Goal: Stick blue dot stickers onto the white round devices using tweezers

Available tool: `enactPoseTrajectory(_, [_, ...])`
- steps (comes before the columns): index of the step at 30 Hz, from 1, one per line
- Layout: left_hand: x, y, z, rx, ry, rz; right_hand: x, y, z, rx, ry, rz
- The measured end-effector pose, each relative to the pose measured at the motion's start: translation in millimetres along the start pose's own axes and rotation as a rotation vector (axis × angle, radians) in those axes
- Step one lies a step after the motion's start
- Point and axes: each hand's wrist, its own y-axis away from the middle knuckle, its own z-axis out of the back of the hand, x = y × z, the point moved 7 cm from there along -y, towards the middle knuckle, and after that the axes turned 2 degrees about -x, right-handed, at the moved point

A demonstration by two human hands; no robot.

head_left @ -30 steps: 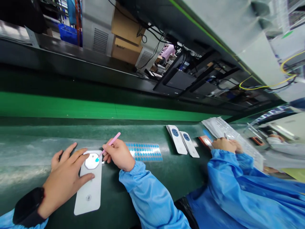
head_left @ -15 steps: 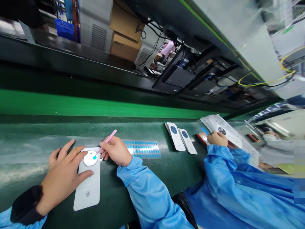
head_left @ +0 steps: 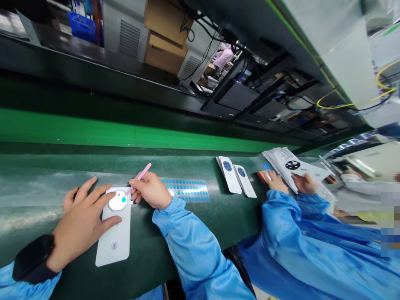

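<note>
My left hand (head_left: 83, 221) lies spread on a white rectangular card (head_left: 113, 243), pinning it to the green belt. An octagonal white patch (head_left: 118, 201) sits on the card's upper end, with a small cyan dot (head_left: 123, 200) on it. My right hand (head_left: 149, 191) grips pink tweezers (head_left: 140, 177), their tip at the cyan dot. Beyond that hand lies a sheet of blue round stickers (head_left: 185, 190). Two white cards with blue discs (head_left: 229, 175) stand farther along.
A co-worker's blue-sleeved hands (head_left: 304, 183) handle a white sheet with a black dotted disc (head_left: 293, 165) at the right. The green conveyor belt (head_left: 193, 233) runs across the view. Cardboard boxes (head_left: 165, 41) and a yellow cable (head_left: 353, 104) lie beyond it.
The whole view has drifted slightly left and up. My hands stay on the card with the tweezers at the dot. The co-worker has turned the white sheet, showing its black disc more fully.
</note>
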Motion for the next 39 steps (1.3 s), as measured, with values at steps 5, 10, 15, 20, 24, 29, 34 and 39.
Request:
enactPoseTrajectory(5, [1.4,0.9,-0.6,-0.004,0.023,0.009,-3.4,-2.5,1.3,0.006,0.005,0.009])
enactPoseTrajectory(10, [1.5,2.1,-1.0,-0.012,0.064,0.016,-4.2,-3.7,1.1,0.016,-0.027,0.027])
enactPoseTrajectory(15, [-0.5,0.3,0.7,0.014,0.029,0.028,-2.1,-1.9,0.6,0.006,-0.006,0.013])
enactPoseTrajectory(20, [-1.7,-0.8,1.7,0.021,0.018,0.025,-1.4,-1.9,2.0,-0.009,0.008,0.024])
enactPoseTrajectory(24, [-2.1,-0.7,2.4,0.013,0.023,0.023,-1.8,-2.1,1.8,-0.001,0.022,0.028])
enactPoseTrajectory(29, [-1.1,-0.7,1.8,0.019,0.036,0.032,-1.5,-1.2,1.6,-0.006,0.038,0.024])
enactPoseTrajectory(34, [0.1,0.4,0.5,0.003,0.057,0.026,-4.3,-3.7,1.1,0.019,0.044,0.049])
enactPoseTrajectory(39, [-1.0,0.4,0.9,0.007,0.028,0.020,-2.4,-2.5,1.3,0.000,0.049,0.047])
